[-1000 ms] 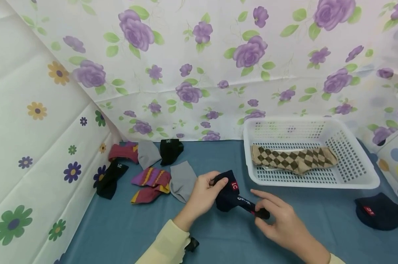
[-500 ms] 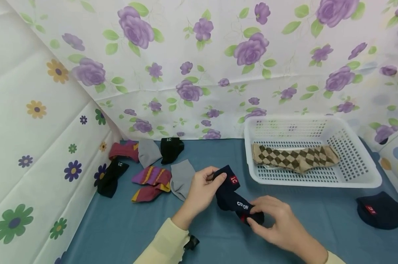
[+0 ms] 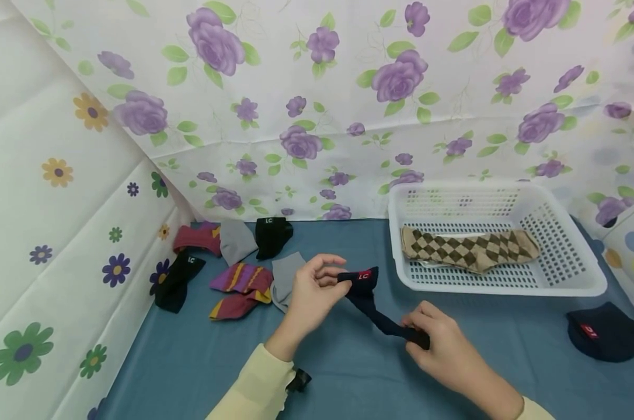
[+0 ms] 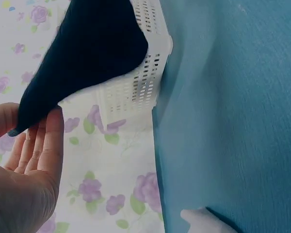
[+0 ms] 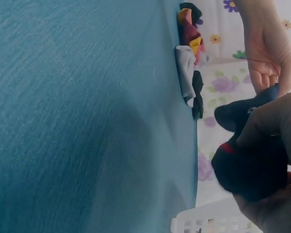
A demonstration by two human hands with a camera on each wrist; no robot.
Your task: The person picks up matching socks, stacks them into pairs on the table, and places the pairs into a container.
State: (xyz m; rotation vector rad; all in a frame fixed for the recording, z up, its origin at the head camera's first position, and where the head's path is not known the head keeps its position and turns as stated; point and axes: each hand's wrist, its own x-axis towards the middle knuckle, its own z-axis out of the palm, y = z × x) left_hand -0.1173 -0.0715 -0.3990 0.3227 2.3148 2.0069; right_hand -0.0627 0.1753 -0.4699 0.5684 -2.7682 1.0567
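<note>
Left grip (image 3: 314,293) pinches a navy sock (image 3: 368,308) with red "LC" label (image 3: 365,275).

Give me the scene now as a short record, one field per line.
left hand: pinches navy sock by its cuff, red LC label showing
right hand: grips the toe end
white basket: argyle sock inside; whether paired unclear
left group: two striped socks, two grey socks, two black socks
far right: second navy sock, near white basket's front right corner
</note>
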